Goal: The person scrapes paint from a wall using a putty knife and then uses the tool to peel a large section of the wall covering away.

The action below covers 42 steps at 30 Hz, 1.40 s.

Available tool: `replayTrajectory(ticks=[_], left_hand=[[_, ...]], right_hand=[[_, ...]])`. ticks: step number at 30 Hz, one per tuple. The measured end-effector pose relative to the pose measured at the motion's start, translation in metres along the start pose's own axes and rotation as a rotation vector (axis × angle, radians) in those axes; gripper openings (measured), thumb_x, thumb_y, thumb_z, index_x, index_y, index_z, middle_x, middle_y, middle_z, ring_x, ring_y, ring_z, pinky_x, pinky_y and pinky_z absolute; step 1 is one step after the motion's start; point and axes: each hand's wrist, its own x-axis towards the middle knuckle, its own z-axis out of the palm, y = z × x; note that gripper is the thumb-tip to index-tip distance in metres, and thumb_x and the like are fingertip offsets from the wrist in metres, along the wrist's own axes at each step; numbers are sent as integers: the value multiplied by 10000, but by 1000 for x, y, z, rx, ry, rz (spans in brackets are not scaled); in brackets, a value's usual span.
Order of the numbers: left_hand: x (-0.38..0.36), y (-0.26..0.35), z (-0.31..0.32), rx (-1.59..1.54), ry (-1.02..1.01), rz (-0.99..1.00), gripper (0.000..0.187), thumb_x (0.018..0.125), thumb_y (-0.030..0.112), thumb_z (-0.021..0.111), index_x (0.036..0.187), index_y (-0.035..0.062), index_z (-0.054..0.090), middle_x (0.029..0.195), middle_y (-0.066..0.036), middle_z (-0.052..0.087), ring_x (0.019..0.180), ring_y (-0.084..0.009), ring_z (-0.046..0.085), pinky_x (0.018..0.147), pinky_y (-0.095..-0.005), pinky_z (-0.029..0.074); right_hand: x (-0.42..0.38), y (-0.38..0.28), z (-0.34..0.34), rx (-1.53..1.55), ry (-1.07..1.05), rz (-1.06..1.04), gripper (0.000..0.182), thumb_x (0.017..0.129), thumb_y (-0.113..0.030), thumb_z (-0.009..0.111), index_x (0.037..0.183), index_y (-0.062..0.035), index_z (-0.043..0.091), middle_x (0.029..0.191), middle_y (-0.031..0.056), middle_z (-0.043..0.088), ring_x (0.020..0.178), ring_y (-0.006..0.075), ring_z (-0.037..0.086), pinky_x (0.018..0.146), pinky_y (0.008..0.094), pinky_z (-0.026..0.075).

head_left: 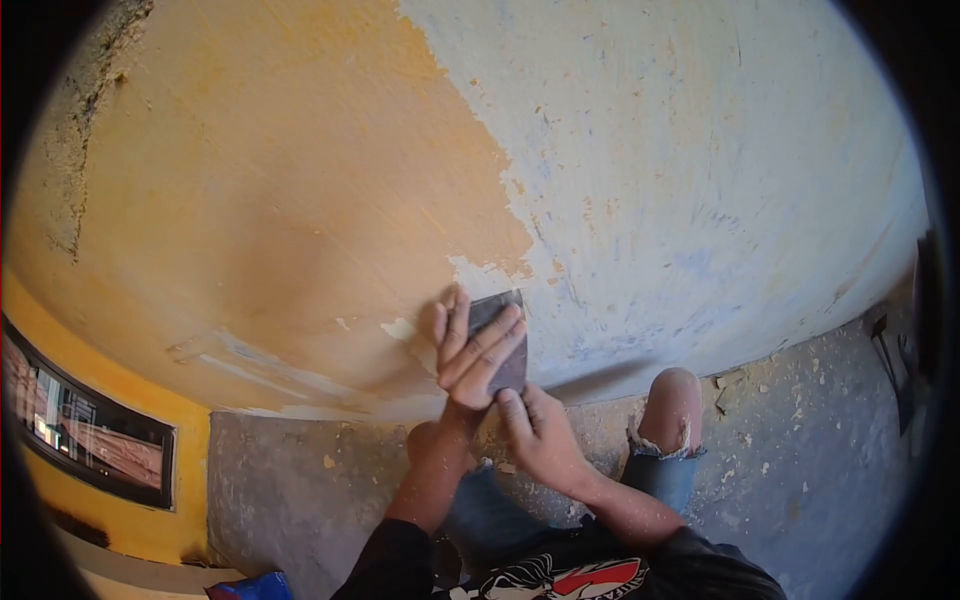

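Note:
My left hand [475, 345] lies with its fingers spread on the flat face of a dark metal scraper blade [511, 368], whose top edge meets the wall at the border of the orange paint [350, 200]. Below it, my right hand [540, 435] is closed at the lower end of the scraper, thumb up; the handle is mostly hidden by the fingers. To the right of the blade the wall shows a pale, scraped surface [640, 220] with small flecks of orange.
Paint chips lie on the grey floor [770, 460]. My bent knee [673, 405] is close to the wall. A dark tool [890, 370] stands at the far right. At the left are a dark-framed window [90, 430] and a blue bag [250, 587].

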Motion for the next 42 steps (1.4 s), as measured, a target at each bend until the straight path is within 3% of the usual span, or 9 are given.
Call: replayTrajectory(ticks=[1, 3, 5, 13, 15, 18, 21, 22, 42], left_hand=[[13, -2, -2, -19, 34, 20, 224, 891, 210, 630, 1050, 106, 750, 1164, -36, 705, 1338, -361, 463, 1172, -524, 206], [26, -4, -9, 36, 16, 38, 235, 908, 229, 615, 1057, 101, 744, 1168, -47, 703, 1331, -369, 469, 1159, -542, 230], [21, -2, -16, 77, -76, 31, 223, 882, 199, 658, 1064, 99, 739, 1195, -83, 688, 1351, -379, 440, 1157, -544, 236], [-81, 40, 15, 29, -60, -61, 328, 905, 138, 641, 1233, 131, 667, 1390, -18, 564, 1428, -367, 309, 1157, -553, 240], [-65, 41, 22, 164, -134, 184, 331, 902, 127, 640, 1231, 142, 670, 1432, 12, 524, 1449, -347, 273, 1160, -542, 241], [-24, 35, 31, 73, -244, 263, 315, 922, 132, 598, 1228, 146, 670, 1386, 10, 567, 1405, -279, 375, 1162, -470, 280], [-4, 27, 36, -33, -361, 349, 307, 931, 150, 570, 1219, 135, 673, 1331, -11, 612, 1312, -215, 508, 1154, -408, 317], [1, 19, 36, 16, -310, 396, 305, 929, 149, 572, 1216, 135, 675, 1330, -18, 612, 1302, -216, 518, 1154, -411, 319], [13, 20, 31, -42, -215, 287, 270, 909, 125, 594, 1153, 105, 709, 1259, -46, 658, 1253, -259, 565, 1103, -427, 387]], right_hand=[[2, -8, 6, 62, -36, -32, 290, 1030, -229, 468, 864, 5, 508, 593, 43, 519, 521, 109, 505, 518, 307, 427], [1, -15, 13, 154, -60, 4, 292, 1030, -219, 461, 847, 7, 491, 594, 49, 515, 519, 121, 516, 515, 310, 425], [0, -2, 16, -9, 73, -25, 301, 1011, -213, 478, 877, 46, 552, 679, 244, 584, 608, 399, 601, 595, 433, 462], [-4, 19, -70, -270, 86, 32, 303, 1018, -212, 458, 898, 46, 564, 643, 257, 571, 665, 463, 599, 595, 477, 442], [-7, 25, -79, -362, 20, -18, 295, 1016, -207, 454, 914, 47, 561, 688, 280, 582, 713, 493, 588, 617, 498, 443], [-8, 27, -82, -363, 48, -60, 353, 1036, -228, 428, 818, 34, 521, 601, 151, 572, 548, 273, 581, 545, 394, 442], [0, 30, -79, -364, 93, -102, 359, 1034, -223, 431, 802, 37, 519, 601, 158, 572, 549, 280, 580, 544, 395, 442], [5, 10, -78, -329, 67, -38, 272, 1008, -187, 446, 934, 51, 555, 778, 318, 590, 800, 515, 572, 677, 524, 444], [16, -6, -72, -278, 21, -53, 338, 1018, -211, 451, 836, 60, 540, 657, 272, 561, 668, 471, 586, 590, 474, 439]])
